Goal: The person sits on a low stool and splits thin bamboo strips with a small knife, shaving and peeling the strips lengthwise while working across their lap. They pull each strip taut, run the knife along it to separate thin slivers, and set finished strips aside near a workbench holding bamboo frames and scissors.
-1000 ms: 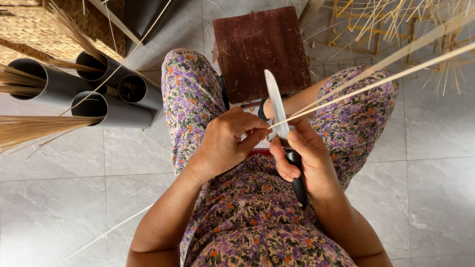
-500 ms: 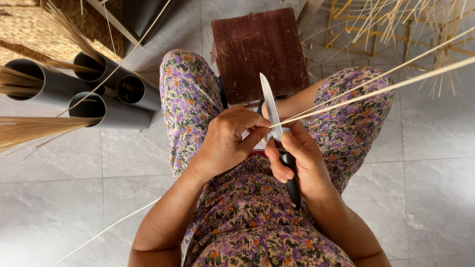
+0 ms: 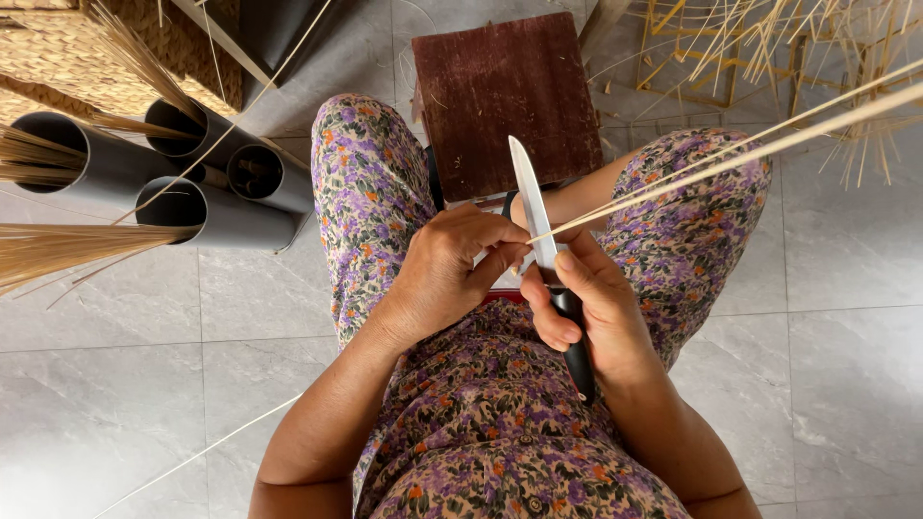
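Note:
My right hand (image 3: 591,312) grips the black handle of a knife (image 3: 531,197), whose long steel blade points away from me over my lap. Its thumb rests near the blade's base. My left hand (image 3: 452,269) pinches the near end of thin pale bamboo strips (image 3: 750,144) right beside the blade. The strips run from that pinch up to the right, out of the frame. Both hands are close together above my flower-patterned clothing.
A dark red wooden block (image 3: 510,96) stands on the tiled floor between my knees. Several grey tubes (image 3: 192,183) holding straw-coloured sticks lie at the left, beside woven matting (image 3: 77,58). Loose bamboo strips and a frame (image 3: 769,48) are at the top right.
The knife blade has slid slightly left and nearer along the strips, and both hands have shifted a little with it. The strips have dropped slightly toward my right knee.

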Motion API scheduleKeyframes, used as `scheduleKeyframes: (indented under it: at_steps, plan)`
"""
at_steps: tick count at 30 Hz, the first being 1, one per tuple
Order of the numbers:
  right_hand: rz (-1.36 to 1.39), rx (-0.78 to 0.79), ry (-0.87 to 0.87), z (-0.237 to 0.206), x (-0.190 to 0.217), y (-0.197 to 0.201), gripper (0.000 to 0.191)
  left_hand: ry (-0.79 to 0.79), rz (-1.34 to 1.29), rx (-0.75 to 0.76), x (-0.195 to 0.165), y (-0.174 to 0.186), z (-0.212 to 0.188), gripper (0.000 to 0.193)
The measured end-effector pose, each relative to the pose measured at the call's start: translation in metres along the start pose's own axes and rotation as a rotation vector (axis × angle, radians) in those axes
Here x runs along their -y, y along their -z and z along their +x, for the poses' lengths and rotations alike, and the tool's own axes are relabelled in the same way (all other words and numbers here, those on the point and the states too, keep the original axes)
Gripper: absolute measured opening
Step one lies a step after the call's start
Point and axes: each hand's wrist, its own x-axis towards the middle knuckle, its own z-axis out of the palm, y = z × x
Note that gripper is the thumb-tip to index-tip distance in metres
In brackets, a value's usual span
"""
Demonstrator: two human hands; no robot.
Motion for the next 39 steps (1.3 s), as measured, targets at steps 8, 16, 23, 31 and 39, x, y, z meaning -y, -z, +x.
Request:
scheduleKeyframes:
  at_steps: [8, 16, 23, 31, 39]
  plan:
    - [-0.029, 0.012, -0.007, -0.001, -0.004, -0.001, 0.04, -0.001, 0.042, 0.013, 0.002, 0.004, -0.003, 0.007]
    - [-0.041, -0.011, 0.024, -0.006, 0.002, -0.003, 0.04, 0.085, -0.034, 0.079, 0.001, 0.009, -0.004, 0.009]
    - [-0.033, -0.025, 0.0, 0.0, -0.005, -0.003, 0.039, -0.048, -0.002, -0.028, 0.003, 0.001, -0.002, 0.011]
    - [0.009, -0.021, 0.025, -0.005, 0.002, -0.002, 0.04, 0.121, -0.115, 0.063, 0.004, 0.006, -0.008, 0.006]
    - [-0.029, -0.028, 0.039, -0.006, 0.003, 0.004, 0.036, 0.048, -0.158, -0.043, 0.005, -0.02, -0.013, 0.015]
